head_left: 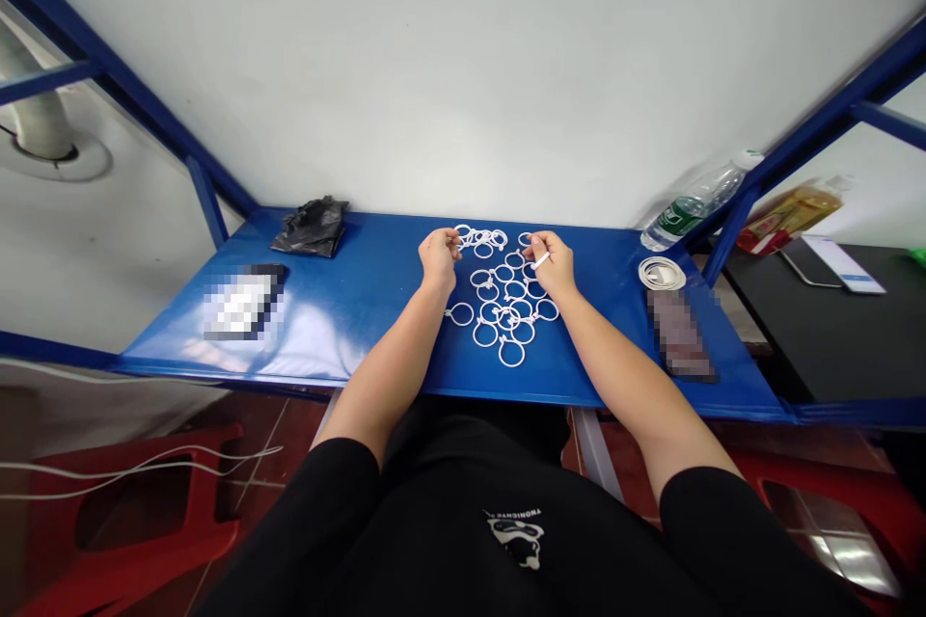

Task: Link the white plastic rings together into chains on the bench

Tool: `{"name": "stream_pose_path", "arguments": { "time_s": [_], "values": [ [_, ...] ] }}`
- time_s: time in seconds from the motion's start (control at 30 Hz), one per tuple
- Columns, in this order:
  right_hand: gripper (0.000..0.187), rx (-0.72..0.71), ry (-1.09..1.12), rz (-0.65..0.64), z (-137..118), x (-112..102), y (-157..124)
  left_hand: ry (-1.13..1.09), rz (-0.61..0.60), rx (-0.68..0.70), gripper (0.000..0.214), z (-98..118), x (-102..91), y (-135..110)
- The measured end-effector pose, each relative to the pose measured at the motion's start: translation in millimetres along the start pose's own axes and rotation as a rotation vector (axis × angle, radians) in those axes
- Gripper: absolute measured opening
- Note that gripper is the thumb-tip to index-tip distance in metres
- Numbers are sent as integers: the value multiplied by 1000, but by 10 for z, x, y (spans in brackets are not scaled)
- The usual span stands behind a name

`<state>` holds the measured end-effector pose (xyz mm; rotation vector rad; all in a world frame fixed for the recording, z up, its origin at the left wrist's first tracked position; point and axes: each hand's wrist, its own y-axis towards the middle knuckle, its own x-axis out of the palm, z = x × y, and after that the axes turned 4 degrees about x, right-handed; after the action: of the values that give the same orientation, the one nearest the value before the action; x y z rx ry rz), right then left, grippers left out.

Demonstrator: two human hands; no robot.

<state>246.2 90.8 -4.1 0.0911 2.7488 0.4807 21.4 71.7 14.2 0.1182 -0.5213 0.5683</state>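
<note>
Many white plastic curtain rings with small eyelets, one of them a loose ring (511, 365), lie spread on the blue tabletop (383, 308) between my forearms. My left hand (439, 258) is closed, its fingertips pinched beside a small bunch of rings (482, 252) at the back; whatever is between those fingers is hidden. My right hand (554, 265) is closed too, with a white curtain ring (541, 260) seen edge-on at its fingers. Another ring partly shows just behind those fingertips. Both hands are above the back part of the pile.
A crumpled black plastic bag (313, 226) and a blurred-out flat object (244, 302) lie to the left. On the right are a water bottle (687, 212), a coiled white cable (661, 274) and a blurred dark object (680, 333). A white wall (463, 67) stands behind.
</note>
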Motion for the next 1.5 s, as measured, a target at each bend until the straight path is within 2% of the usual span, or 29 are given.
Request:
{"name": "stream_pose_path", "arguments": {
  "time_s": [0.13, 0.23, 0.3, 0.4, 0.5, 0.6, 0.67, 0.77, 0.83, 0.9, 1.03, 1.1, 1.2, 1.27, 1.33, 1.37, 1.5],
  "values": [
    [57, -60, 5, 45, -45, -22, -8, 46, -15, 29, 8, -4, 1, 7],
    [66, -60, -19, 76, -63, -38, -5, 130, -117, 78, 9, -19, 12, -50],
    [71, -27, -56, 97, -51, -48, 6, 198, -240, 97, 14, -45, 18, -119],
    [71, 19, -85, 95, -6, -57, 31, 350, -524, 94, 24, -94, 13, -235],
    [61, 0, -121, 68, 23, -52, 51, 580, -807, 193, 17, -110, 0, -320],
    [50, -90, -186, 20, -9, -33, 39, 754, -888, 386, 14, -83, -1, -354],
    [43, -162, -211, -31, -58, -11, 9, 775, -845, 441, 14, -63, 8, -357],
    [37, -215, -216, -95, -133, 30, -51, 696, -755, 376, 15, -54, 23, -357],
    [36, -215, -203, -125, -164, 52, -82, 649, -755, 332, 22, -57, 33, -365],
    [37, -212, -184, -160, -177, 62, -96, 637, -788, 344, 28, -55, 45, -384],
    [44, -181, -146, -262, -161, 37, -81, 562, -756, 346, 24, -22, 86, -429],
    [49, -154, -131, -326, -141, 12, -59, 472, -672, 275, 19, -1, 108, -432],
    [48, -167, -166, -368, -108, -28, -9, 329, -471, 174, 12, 20, 130, -394],
    [42, -186, -233, -307, -80, -64, 40, 236, -326, 134, 6, 30, 135, -349],
    [36, -174, -297, -227, -39, -126, 102, 178, -209, 124, 10, 38, 133, -304],
    [35, -157, -317, -206, -11, -170, 135, 166, -168, 135, 12, 42, 131, -286],
    [35, -89, -400, -345, 141, -421, 267, 140, -108, 164, 13, 45, 125, -248]
  ]
}}
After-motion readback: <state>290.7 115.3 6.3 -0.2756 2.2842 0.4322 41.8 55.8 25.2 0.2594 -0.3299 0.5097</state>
